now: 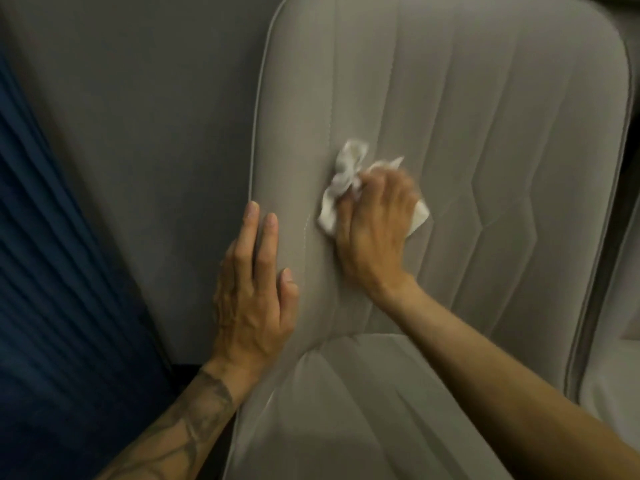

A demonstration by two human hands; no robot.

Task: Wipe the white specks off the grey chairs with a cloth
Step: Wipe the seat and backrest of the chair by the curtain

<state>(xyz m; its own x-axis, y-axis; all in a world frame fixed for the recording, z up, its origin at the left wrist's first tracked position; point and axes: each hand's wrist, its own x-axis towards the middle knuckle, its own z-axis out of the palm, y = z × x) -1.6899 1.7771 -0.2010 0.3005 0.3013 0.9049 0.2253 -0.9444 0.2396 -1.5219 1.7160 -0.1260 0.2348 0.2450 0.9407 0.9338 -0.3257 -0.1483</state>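
Observation:
A grey upholstered chair (pixel 467 116) with stitched seams fills most of the view, backrest above and seat below. My right hand (pixel 375 223) grips a crumpled white cloth (pixel 341 188) and presses it against the middle of the backrest. The cloth sticks out above and to both sides of the fingers. My left hand (pixel 254 292) lies flat with straight fingers on the backrest's left edge, holding nothing. A faint line of white specks (pixel 306 225) runs along the seam between the two hands.
A grey wall (pixel 138 133) stands behind the chair on the left. A dark blue pleated curtain (pixel 52 271) hangs at the far left. The edge of a second grey chair (pixel 620 341) shows at the right border.

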